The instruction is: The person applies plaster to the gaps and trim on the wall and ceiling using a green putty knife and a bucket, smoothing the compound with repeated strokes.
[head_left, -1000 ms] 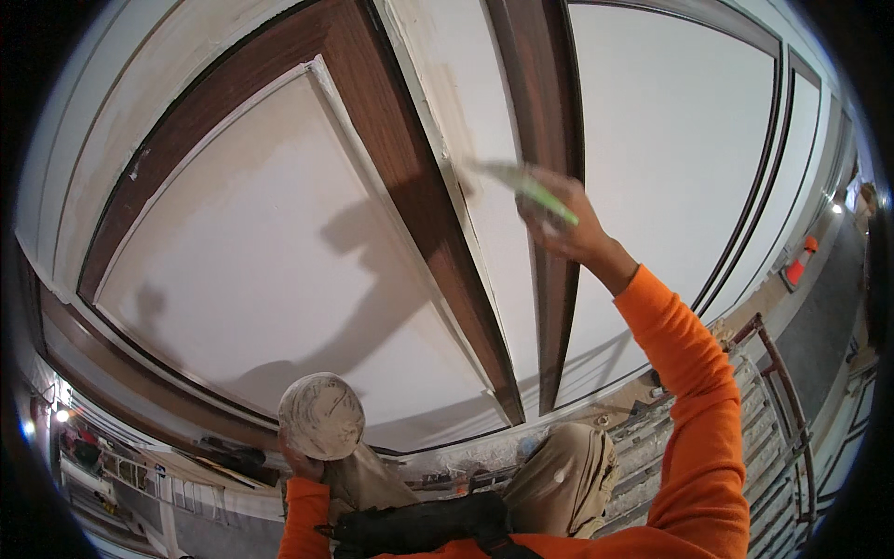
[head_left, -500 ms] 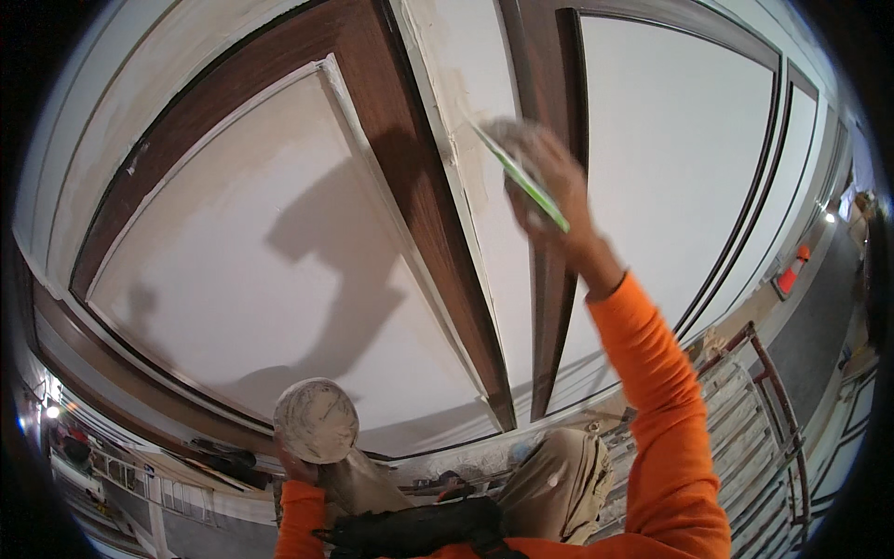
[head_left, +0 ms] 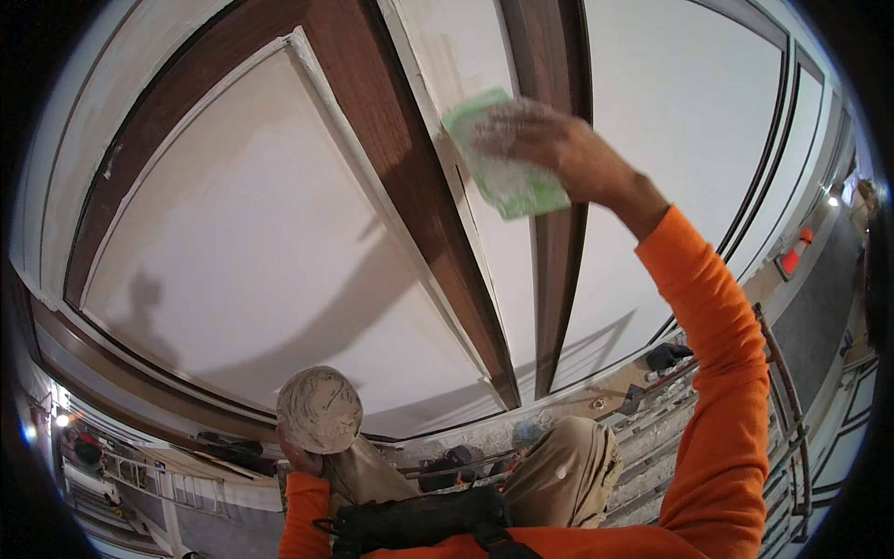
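My right hand (head_left: 545,147) grips a green flat spreader (head_left: 507,191) smeared with pale paste, laid over a narrow cream wall strip (head_left: 440,56) beside dark wood trim. My left hand (head_left: 300,447) holds a round container (head_left: 319,405) of pale, streaky paste at the bottom centre. To the left of the spreader is a white panel (head_left: 233,214) framed by wide brown moulding (head_left: 400,205) and a thin white bead, with shadows cast on it. A second white panel (head_left: 675,140) stands to the right.
Slatted scaffold platform (head_left: 633,452) with a metal rail (head_left: 782,391) lies under me, with dark objects (head_left: 452,470) near my legs. An orange cone (head_left: 798,250) stands on the floor at right. A white ladder-like frame (head_left: 163,480) and lights show at lower left.
My right hand has shifted slightly upward and rightward, turning the spreader from edge-on to broad face toward me. My left hand and the container have moved only slightly.
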A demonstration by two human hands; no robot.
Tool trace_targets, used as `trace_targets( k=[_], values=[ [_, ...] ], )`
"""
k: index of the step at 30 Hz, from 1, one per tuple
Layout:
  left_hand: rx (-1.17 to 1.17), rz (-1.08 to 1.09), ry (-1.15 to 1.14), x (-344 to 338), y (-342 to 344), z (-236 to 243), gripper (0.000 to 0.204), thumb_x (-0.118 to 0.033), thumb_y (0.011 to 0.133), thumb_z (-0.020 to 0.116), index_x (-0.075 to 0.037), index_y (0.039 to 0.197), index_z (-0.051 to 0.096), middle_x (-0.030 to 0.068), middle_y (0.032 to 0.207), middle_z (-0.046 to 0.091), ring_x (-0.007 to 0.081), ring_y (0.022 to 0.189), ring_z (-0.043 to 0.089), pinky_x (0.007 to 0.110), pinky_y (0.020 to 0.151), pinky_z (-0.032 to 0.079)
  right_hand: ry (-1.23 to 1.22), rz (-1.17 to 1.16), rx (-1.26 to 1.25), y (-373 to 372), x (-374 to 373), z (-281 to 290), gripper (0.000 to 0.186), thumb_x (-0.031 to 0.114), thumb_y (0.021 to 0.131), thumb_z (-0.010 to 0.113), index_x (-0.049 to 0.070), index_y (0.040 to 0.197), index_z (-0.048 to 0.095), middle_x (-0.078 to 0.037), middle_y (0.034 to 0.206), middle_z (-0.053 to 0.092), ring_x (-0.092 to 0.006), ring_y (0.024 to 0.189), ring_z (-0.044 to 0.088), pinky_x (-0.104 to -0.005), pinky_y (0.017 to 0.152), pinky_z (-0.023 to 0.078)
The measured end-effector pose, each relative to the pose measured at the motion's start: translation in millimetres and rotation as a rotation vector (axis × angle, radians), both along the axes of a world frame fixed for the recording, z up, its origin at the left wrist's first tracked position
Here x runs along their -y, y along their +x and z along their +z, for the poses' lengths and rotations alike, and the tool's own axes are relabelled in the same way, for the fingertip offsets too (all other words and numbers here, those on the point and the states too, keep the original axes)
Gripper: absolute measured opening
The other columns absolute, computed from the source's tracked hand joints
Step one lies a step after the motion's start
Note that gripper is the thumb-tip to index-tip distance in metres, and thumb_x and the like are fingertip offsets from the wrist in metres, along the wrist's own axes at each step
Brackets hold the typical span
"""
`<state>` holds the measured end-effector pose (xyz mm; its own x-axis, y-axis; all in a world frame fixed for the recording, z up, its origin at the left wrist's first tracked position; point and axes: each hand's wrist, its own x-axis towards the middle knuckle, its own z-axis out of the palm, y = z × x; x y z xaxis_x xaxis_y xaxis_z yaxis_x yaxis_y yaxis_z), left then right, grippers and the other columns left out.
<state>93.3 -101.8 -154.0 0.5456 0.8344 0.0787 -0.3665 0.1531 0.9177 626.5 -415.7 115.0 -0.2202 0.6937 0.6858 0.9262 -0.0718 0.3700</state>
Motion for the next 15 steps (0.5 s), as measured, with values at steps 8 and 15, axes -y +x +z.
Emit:
trace_targets(
  k=[8, 15],
  values=[
    [0.013, 0.022, -0.098, 7, 12, 11, 0.058, -0.048, 0.101, 0.041, -0.007, 0.142, 0.043, 0.0122, 0.139, 0.051, 0.0279, 0.129, 0.05, 0.044, 0.107, 0.045, -0.384, -0.108, -0.127, -18, 15, -134, 0.068, 0.022, 0.078, 0.077, 0.027, 0.14, 0.052, 0.001, 0.145, 0.052, -0.0221, 0.134, 0.049, -0.0408, 0.119, 0.033],
    [-0.044, -0.01, 0.197, -1, 4, 1, 0.059, -0.048, 0.101, 0.041, -0.006, 0.142, 0.043, 0.0129, 0.14, 0.051, 0.0286, 0.129, 0.049, 0.046, 0.109, 0.042, 0.148, 0.174, -0.201, -20, 13, 3, 0.064, 0.02, 0.084, 0.067, 0.022, 0.145, 0.047, 0.002, 0.148, 0.048, -0.0245, 0.135, 0.047, -0.0407, 0.116, 0.038]
  ],
)
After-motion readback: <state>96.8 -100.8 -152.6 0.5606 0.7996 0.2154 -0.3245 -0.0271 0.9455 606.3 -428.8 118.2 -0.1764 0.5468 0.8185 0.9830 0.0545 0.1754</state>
